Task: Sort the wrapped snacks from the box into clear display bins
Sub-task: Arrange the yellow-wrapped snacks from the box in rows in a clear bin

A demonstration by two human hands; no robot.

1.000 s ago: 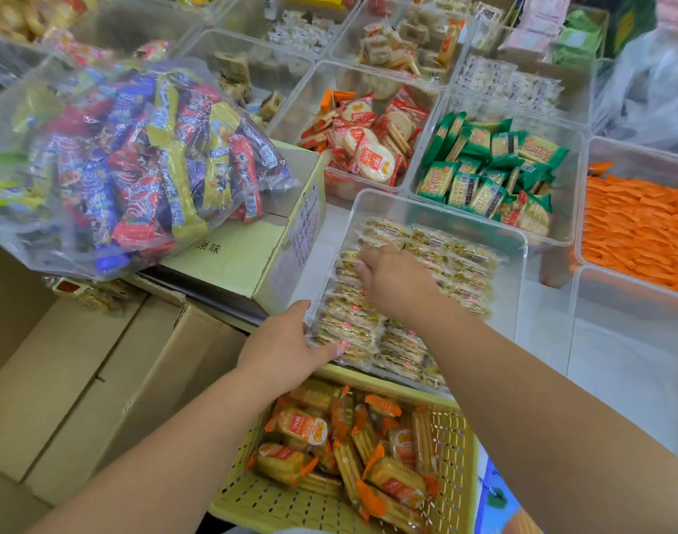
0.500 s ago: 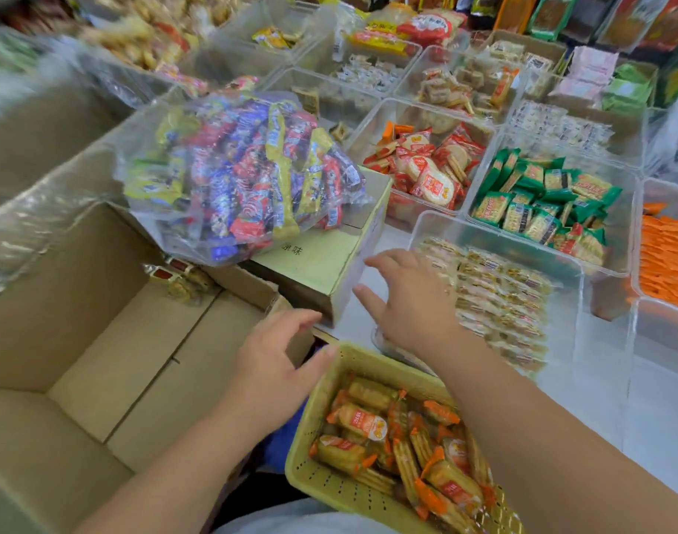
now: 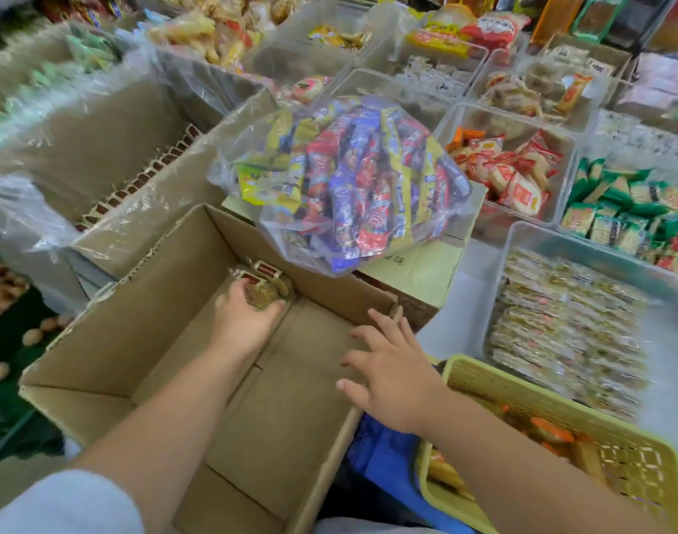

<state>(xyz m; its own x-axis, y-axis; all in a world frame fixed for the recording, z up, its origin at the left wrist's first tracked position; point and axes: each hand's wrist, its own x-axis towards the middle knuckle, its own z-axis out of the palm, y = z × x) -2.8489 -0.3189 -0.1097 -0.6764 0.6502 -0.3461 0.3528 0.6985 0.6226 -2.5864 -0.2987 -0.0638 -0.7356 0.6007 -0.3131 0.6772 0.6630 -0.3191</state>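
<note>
An open cardboard box (image 3: 168,325) fills the lower left. A few wrapped snacks (image 3: 266,287) with red-ended clear wrappers lie in its far corner. My left hand (image 3: 245,321) reaches down into that corner, fingers curled around these snacks. Over the box's right rim hovers my right hand (image 3: 391,379), fingers spread, holding nothing. To the right stands a clear display bin (image 3: 599,240) with several rows of the same kind of wrapped snacks (image 3: 568,333).
A clear bag of colourful wrapped bars (image 3: 353,179) lies on a closed carton (image 3: 426,271) just behind the box. A yellow basket (image 3: 561,402) with orange-wrapped snacks sits under my right forearm. More clear bins of biscuits fill the back and right; a plastic-lined carton (image 3: 110,148) stands left.
My view swung left from the bin to the box. My left hand dropped into the box's far corner and closed on snacks. My right hand left the bin and came over the box rim.
</note>
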